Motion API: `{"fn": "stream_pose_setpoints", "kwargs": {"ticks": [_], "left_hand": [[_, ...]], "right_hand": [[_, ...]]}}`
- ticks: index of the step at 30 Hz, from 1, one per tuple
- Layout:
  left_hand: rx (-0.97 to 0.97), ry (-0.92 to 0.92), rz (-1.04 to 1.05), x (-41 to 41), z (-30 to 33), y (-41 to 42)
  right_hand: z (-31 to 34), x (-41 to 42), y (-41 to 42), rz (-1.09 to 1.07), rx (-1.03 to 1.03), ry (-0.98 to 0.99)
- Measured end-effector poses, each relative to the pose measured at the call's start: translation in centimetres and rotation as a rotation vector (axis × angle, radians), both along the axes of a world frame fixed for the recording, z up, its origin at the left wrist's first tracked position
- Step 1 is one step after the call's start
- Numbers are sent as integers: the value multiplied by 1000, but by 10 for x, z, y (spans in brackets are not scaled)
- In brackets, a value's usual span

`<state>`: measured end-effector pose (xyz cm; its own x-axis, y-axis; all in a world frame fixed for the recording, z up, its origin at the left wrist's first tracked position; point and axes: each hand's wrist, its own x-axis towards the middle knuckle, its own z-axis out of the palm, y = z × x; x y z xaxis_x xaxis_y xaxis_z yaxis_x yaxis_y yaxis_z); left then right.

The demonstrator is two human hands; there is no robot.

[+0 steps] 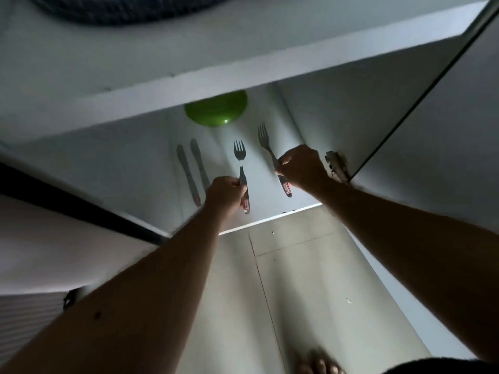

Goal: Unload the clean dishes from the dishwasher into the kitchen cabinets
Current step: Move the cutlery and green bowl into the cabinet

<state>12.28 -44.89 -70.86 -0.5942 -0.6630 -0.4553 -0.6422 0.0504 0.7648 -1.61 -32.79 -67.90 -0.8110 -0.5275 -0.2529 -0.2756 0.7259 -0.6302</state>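
Note:
I look down into a low white cabinet shelf (140, 157). My left hand (224, 194) grips the handle of a steel fork (239, 155) whose tines point to the back. My right hand (302, 166) grips a second fork (263, 137) further right. Both forks lie flat on or just over the shelf; I cannot tell which. Two table knives (189, 174) lie side by side to the left of my left hand. A green bowl (216, 110) sits at the back, partly hidden by the shelf above.
An upper shelf board (243, 63) overhangs the opening. The cabinet door (432, 130) stands open on the right, with its hinge (336, 166) just beside my right hand. Tiled floor (310, 279) and a bare foot (318, 363) show below.

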Motion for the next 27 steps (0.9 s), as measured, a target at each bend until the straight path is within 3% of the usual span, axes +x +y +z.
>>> {"fn": "stream_pose_setpoints", "kwargs": {"ticks": [8,12,17,27], "left_hand": [[-141,113,1,-49,-16,-6],[-92,156,12,-63,-12,3],[-85,166,7,-69,-7,13],[-88,190,57,-72,-22,12]], "right_hand": [[-41,-29,-2,-40,24,6],[-39,-26,-3,-11,90,118],[-48,-24,6,-67,-8,24],[-47,-18,8,-4,110,222]]}}
